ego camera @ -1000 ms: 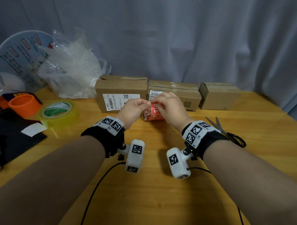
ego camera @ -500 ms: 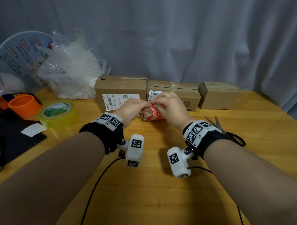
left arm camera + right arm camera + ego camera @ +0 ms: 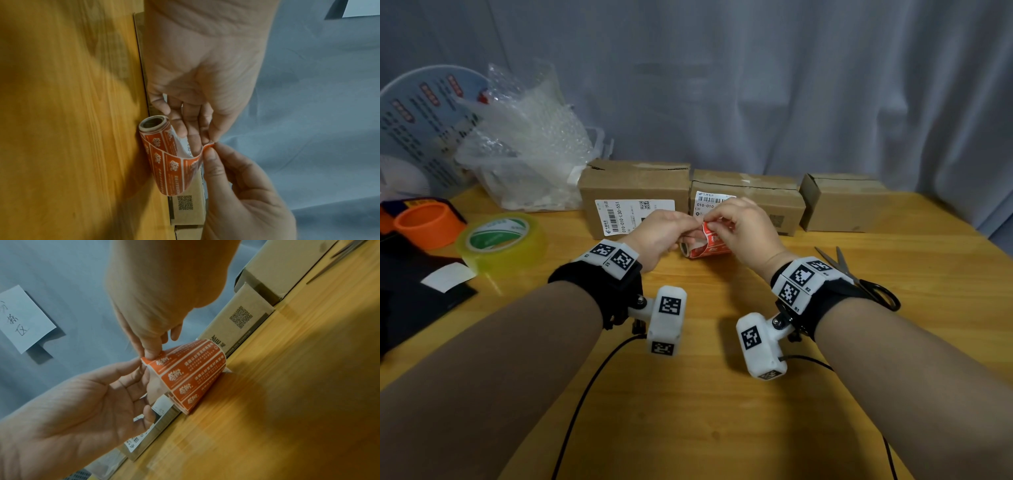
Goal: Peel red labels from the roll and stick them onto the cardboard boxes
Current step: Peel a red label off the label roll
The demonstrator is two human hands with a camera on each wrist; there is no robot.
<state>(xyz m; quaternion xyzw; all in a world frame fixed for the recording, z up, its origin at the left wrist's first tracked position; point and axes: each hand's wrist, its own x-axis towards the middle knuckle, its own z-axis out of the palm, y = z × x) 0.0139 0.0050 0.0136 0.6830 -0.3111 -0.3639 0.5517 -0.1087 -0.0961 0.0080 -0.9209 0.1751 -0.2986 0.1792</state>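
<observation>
Pinching red label roll (image 3: 707, 244), box label (image 3: 634, 215) reading perhaps "010-010-L30-551"

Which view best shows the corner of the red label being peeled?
The left wrist view: the label corner is unobstructed, pinched between fingertips of both hands at the end of the strip curling off the roll. The right wrist view shows it partly under a fingertip. The head view mostly hides it behind the hands.

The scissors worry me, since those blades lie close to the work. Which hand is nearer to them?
Right. The right hand works at the label roll, its wrist just beside the scissors; the left hand is beyond the roll, farther away.
</observation>
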